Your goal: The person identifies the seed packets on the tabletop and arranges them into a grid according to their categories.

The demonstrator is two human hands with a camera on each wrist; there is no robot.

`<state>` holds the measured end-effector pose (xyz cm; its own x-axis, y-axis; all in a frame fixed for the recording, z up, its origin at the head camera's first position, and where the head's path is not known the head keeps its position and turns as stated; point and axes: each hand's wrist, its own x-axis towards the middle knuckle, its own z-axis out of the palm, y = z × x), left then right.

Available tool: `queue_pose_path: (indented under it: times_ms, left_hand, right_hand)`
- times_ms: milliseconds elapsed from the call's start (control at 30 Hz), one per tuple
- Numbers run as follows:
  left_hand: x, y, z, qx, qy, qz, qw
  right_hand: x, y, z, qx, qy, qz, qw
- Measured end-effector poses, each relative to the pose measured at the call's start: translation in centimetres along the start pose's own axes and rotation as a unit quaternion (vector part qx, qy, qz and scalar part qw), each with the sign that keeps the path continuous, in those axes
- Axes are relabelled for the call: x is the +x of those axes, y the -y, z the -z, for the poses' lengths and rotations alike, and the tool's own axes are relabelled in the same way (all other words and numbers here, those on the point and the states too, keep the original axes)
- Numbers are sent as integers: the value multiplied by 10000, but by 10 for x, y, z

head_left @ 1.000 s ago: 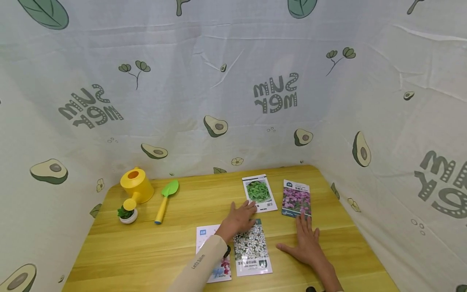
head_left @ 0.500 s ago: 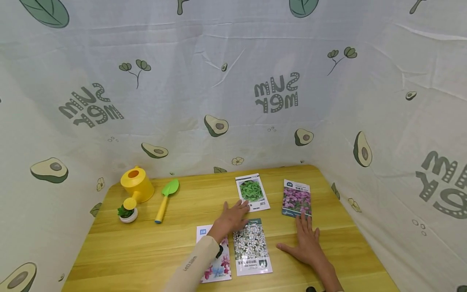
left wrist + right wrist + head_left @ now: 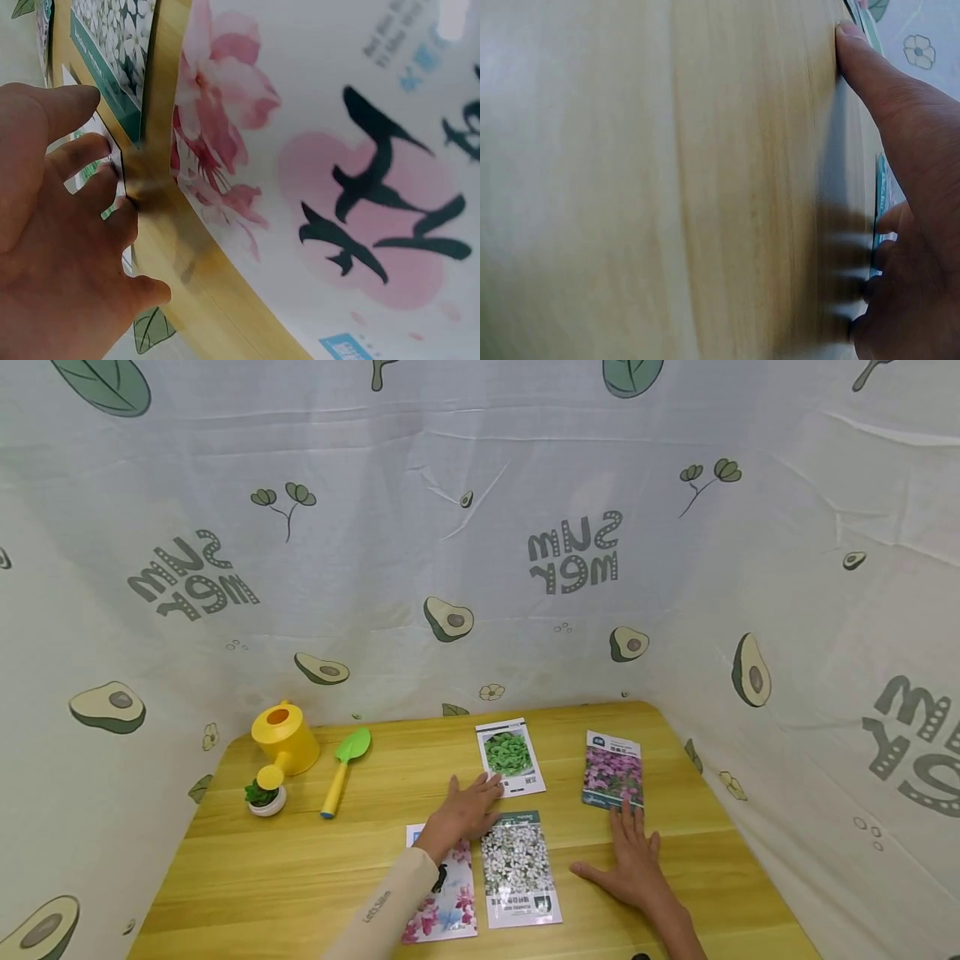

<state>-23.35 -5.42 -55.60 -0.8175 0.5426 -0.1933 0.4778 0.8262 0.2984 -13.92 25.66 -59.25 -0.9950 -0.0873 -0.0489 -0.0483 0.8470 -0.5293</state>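
Observation:
My left hand [image 3: 463,811] rests its spread fingertips on the lower edge of a seed packet with green leaves [image 3: 508,755]. The left forearm passes over a pink-flower seed packet [image 3: 450,906], covering part of it. To that packet's right lies a white-flower seed packet [image 3: 519,868], close by the left thumb. Over on the right, my right hand [image 3: 632,864] lies with fingers extended, their tips touching the bottom edge of a purple-flower seed packet [image 3: 613,770]. In the right wrist view only a sliver of that packet shows past the fingers.
A yellow watering can [image 3: 294,745] stands at the back left of the wooden table [image 3: 262,877]. Beneath its spout is a small potted plant [image 3: 266,802], and a toy trowel [image 3: 343,772] lies beside them. Printed cloth [image 3: 480,552] hangs around the back and sides.
My left hand has slid the green-leaf packet leftward across the table, away from the purple-flower packet. The right hand has stayed in place.

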Motion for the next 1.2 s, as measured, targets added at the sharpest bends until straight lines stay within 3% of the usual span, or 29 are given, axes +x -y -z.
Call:
queue_pose_path:
  times_ms: [933,1200]
  left_hand:
    - [-22,24,2,-310,-151,27,9994]
    - [-30,31,0,-606,-269,72,9978]
  right_hand:
    - [1,-1,-1,41,22,11,10000]
    - [0,-1,-1,4,-22,37,10000]
